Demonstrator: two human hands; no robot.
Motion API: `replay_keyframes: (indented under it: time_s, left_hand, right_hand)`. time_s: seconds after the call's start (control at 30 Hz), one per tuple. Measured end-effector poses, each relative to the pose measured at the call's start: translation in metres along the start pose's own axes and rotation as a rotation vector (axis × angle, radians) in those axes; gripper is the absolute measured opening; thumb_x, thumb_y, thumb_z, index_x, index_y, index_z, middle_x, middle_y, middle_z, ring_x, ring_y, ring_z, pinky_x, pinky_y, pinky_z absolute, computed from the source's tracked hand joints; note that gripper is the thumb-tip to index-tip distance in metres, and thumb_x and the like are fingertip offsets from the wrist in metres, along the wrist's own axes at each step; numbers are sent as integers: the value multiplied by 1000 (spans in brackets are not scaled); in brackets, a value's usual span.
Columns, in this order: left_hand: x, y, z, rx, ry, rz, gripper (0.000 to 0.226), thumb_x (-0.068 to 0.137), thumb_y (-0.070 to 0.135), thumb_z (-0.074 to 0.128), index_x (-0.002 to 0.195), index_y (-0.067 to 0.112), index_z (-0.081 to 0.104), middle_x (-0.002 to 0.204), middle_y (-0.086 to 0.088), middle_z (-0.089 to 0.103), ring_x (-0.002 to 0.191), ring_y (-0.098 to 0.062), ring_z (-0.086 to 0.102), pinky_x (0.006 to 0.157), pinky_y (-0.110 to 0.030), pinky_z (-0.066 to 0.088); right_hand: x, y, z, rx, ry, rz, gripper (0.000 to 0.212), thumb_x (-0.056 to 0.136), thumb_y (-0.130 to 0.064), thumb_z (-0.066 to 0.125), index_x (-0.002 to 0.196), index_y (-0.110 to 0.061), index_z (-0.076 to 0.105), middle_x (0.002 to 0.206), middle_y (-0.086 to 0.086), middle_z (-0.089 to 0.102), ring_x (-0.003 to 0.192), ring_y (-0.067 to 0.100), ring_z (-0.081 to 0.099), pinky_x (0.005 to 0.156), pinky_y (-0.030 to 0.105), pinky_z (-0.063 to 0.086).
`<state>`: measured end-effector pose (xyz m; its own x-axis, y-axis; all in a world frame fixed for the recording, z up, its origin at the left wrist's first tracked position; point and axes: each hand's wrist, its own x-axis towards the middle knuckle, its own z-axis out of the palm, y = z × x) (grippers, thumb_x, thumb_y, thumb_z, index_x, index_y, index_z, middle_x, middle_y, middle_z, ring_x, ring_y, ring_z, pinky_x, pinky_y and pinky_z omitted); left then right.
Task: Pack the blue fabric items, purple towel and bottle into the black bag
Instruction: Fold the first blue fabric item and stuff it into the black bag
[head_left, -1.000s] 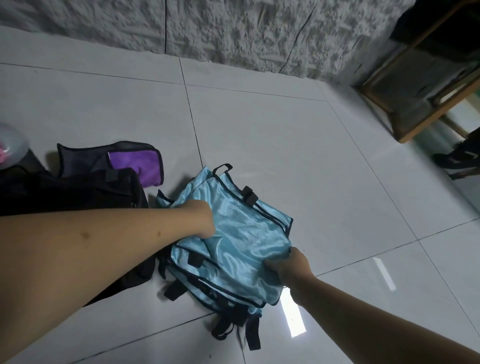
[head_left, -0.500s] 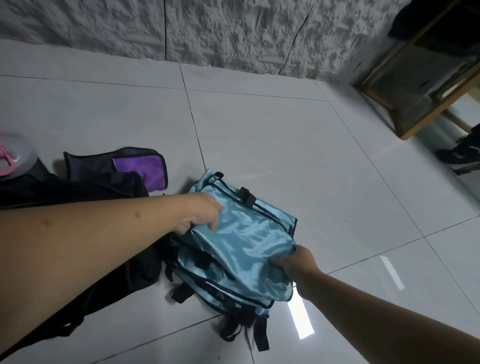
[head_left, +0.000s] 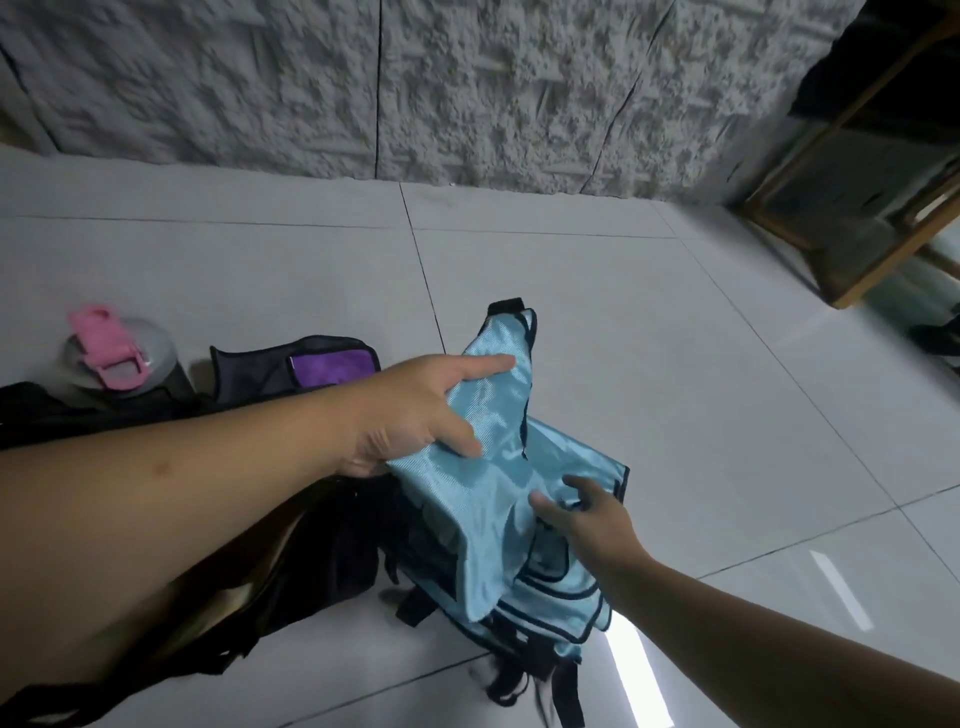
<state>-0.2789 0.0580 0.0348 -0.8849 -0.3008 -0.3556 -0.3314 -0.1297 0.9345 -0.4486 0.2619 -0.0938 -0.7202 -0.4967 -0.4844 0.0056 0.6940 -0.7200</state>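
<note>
My left hand (head_left: 410, 415) grips one blue fabric item (head_left: 488, 415), my right hand (head_left: 587, 514) spread open; one bottle (head_left: 124, 364), one purple towel (head_left: 332, 366), one black bag (head_left: 322, 551)

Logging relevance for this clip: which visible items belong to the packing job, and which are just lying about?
Part of the job:
- blue fabric items, top piece gripped by the left hand; right hand open over them
- purple towel
- bottle with pink lid
- black bag

Just lying about:
- wooden-framed glass cabinet
- dark shoe at the right edge
</note>
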Motion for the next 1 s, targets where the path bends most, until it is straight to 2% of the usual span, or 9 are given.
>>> replay_keyframes:
  time_s: [0.13,0.23,0.3,0.43,0.57,0.67,0.77,0.87,1.0]
  left_hand:
    - [-32,18,-12,-57,-37,70,82,82,-18,64,141,37,54,131,-3,66,114,-28,68,96,-45,56]
    - [-57,32,-23,-93,-71,122,84,80,-19,64,144,33,51,135,0,65,119,-28,65,101,-47,52]
    - [-76,43,-32,-147,-86,161,85,75,-16,63,145,29,50,137,-1,63,122,-29,64,101,-46,52]
    - [-114,63,-55,-242,-70,267,83,75,-18,56,148,21,46,143,-3,58,127,-30,59,104,-47,47]
    - [-150,74,-80,-303,-14,343,81,76,-17,51,149,18,43,142,-10,58,129,-31,58,104,-43,48]
    - [-172,69,-99,-321,53,352,81,76,-16,50,148,18,45,143,-11,58,129,-33,57,104,-45,47]
    - [-194,47,-118,-306,169,305,84,74,-20,54,147,23,48,140,-7,61,126,-31,61,100,-43,50]
    - [-213,4,-133,-288,285,202,86,72,-20,62,144,27,52,137,-4,63,124,-31,61,95,-38,55]
    - [-233,-54,-134,-344,333,80,85,72,-20,65,141,29,55,135,0,65,124,-28,62,96,-35,54]
  right_hand:
    - [-8,-35,15,183,-223,-84,96,70,-63,79,150,-26,41,149,2,48,131,18,48,104,38,37]
    - [-6,-65,25,358,-451,-95,121,51,-73,85,153,-32,35,151,-9,48,136,11,45,119,46,27]
    - [-7,-86,33,340,-654,-119,116,53,-76,82,152,-37,35,151,-15,48,142,11,40,122,52,20]
    - [-18,-126,47,318,-930,-109,129,49,-71,86,151,-12,35,155,10,43,142,31,43,119,52,30]
    - [-33,-155,62,287,-1096,-93,107,60,-49,91,148,-11,45,149,12,52,134,32,52,115,48,37]
    - [-45,-172,71,314,-1075,-77,69,76,-17,81,139,-4,55,143,19,57,131,37,55,113,50,40]
    - [-54,-187,72,295,-983,-103,38,80,-8,68,118,-2,70,120,20,70,106,35,69,97,45,54]
    - [-58,-200,71,216,-855,-152,34,78,-7,70,110,3,68,99,22,73,88,36,72,83,43,59]
    - [-68,-215,80,66,-759,-178,39,83,3,70,119,15,61,117,34,67,103,47,68,95,54,55]
